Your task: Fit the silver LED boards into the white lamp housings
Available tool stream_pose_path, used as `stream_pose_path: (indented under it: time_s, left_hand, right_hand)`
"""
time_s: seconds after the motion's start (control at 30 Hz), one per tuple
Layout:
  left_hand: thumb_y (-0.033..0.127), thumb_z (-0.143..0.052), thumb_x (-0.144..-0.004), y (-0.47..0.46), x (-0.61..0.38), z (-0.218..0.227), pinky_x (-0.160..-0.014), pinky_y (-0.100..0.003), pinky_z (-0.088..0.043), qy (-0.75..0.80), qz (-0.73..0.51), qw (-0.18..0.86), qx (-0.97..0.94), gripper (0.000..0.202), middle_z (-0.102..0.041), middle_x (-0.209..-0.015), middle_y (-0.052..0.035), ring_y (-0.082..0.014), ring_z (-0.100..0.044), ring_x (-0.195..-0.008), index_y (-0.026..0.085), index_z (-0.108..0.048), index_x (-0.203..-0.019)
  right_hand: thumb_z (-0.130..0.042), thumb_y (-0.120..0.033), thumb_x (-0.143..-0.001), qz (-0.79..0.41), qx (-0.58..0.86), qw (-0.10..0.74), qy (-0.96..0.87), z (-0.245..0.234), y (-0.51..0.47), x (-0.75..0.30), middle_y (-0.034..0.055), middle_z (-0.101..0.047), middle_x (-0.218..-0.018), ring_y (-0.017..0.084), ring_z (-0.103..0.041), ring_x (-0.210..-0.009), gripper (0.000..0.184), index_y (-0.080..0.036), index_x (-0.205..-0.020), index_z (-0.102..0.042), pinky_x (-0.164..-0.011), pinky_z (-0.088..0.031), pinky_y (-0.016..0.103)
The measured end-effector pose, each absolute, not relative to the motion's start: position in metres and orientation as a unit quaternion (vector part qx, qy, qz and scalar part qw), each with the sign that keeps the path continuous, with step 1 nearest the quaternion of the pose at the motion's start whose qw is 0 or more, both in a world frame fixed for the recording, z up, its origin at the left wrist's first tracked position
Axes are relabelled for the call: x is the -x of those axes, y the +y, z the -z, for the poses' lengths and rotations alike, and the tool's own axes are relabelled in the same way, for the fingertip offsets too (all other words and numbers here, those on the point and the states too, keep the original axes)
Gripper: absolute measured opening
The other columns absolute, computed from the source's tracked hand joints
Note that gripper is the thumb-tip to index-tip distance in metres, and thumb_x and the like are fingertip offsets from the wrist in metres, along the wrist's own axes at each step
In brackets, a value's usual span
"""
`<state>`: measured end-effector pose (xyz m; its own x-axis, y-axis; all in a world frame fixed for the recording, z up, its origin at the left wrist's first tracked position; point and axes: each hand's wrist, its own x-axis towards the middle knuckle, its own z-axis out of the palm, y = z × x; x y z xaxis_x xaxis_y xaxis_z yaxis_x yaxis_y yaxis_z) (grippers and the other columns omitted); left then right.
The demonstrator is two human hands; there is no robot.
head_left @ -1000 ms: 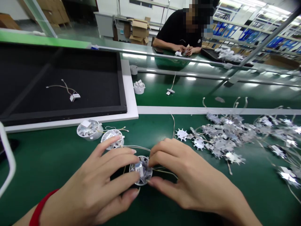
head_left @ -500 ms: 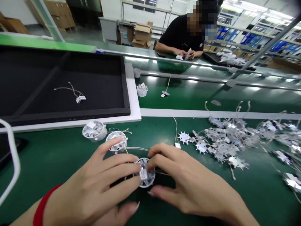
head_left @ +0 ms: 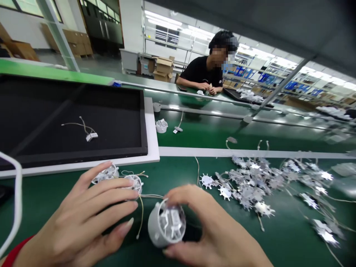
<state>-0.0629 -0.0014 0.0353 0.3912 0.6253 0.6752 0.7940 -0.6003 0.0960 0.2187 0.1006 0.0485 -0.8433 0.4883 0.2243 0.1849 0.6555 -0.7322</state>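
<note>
the left hand [head_left: 83, 218] and right hand [head_left: 214, 237] are bare and long-nailed, the left with a red wristband [head_left: 16, 252].

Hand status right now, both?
Left hand: open, holding nothing.
Right hand: closed, holding a white round plastic housing.

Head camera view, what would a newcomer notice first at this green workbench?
The eye goes first to the round white plastic housing, held at bottom centre in the right hand, with the left hand beside it. To their right sprawls a tangled heap of spiky silver metal discs with wires on the green bench, and a black tray with a white frame fills the left.
</note>
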Motion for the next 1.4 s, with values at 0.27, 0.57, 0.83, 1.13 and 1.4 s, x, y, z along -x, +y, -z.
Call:
stream_pose_path:
  time_s: [0.27, 0.57, 0.83, 1.13, 1.4]
  left_hand:
    - [0.006, -0.055, -0.097, -0.001, 0.055, -0.029, -0.138, -0.042, -0.021, -0.414, 0.358, 0.115, 0.829, 0.027, -0.08, -0.104, 0.0047, -0.0156, -0.072, -0.113, 0.024, -0.068, -0.111]
    - [0.003, -0.052, -0.094, -0.002, 0.046, -0.026, -0.135, -0.043, -0.033, -0.435, 0.412, 0.098, 0.794, 0.032, -0.081, -0.095, 0.0047, -0.0188, -0.079, -0.101, 0.026, -0.072, -0.105]
    - [0.002, -0.053, -0.091, -0.001, 0.046, -0.013, -0.126, -0.049, -0.049, -0.433, 0.443, 0.098, 0.778, 0.034, -0.081, -0.09, 0.0021, -0.0216, -0.08, -0.096, 0.026, -0.073, -0.103]
    - [0.007, -0.053, -0.099, 0.006, 0.036, -0.012, -0.132, -0.032, -0.031, -0.433, 0.492, 0.081, 0.751, 0.028, -0.076, -0.083, 0.0067, -0.0143, -0.075, -0.092, 0.026, -0.072, -0.09]
    - [0.005, -0.05, -0.097, 0.009, 0.034, -0.007, -0.133, -0.035, -0.031, -0.407, 0.497, 0.101, 0.76, 0.029, -0.072, -0.078, 0.0048, -0.0157, -0.073, -0.09, 0.024, -0.069, -0.086]
  right_hand:
    - [-0.074, -0.024, -0.093, -0.264, 0.401, 0.175, -0.859, -0.034, 0.133, -0.194, 0.0149, -0.076, -0.122, 0.033, -0.075, -0.112, 0.04, -0.017, -0.131, -0.063, -0.098, -0.059, 0.048]
    - [-0.068, -0.037, -0.107, -0.225, 0.36, 0.106, -0.899, -0.07, 0.165, -0.149, 0.0101, -0.078, -0.117, 0.024, -0.076, -0.105, 0.033, -0.018, -0.134, -0.068, -0.096, -0.06, 0.04]
    - [-0.074, -0.035, -0.105, -0.129, 0.462, 0.03, -0.877, -0.071, 0.284, -0.085, 0.0131, -0.062, -0.151, 0.033, -0.065, -0.132, 0.043, -0.02, -0.144, -0.064, -0.111, -0.057, 0.058]
    - [-0.074, -0.036, -0.106, -0.196, 0.488, 0.017, -0.85, -0.049, 0.318, -0.072, 0.0109, -0.07, -0.137, 0.027, -0.071, -0.119, 0.032, -0.019, -0.133, -0.07, -0.101, -0.062, 0.049]
    - [-0.072, -0.039, -0.107, -0.294, 0.523, 0.198, -0.775, -0.073, 0.344, -0.08, 0.0094, -0.072, -0.131, 0.027, -0.073, -0.112, 0.032, -0.017, -0.13, -0.07, -0.095, -0.064, 0.046]
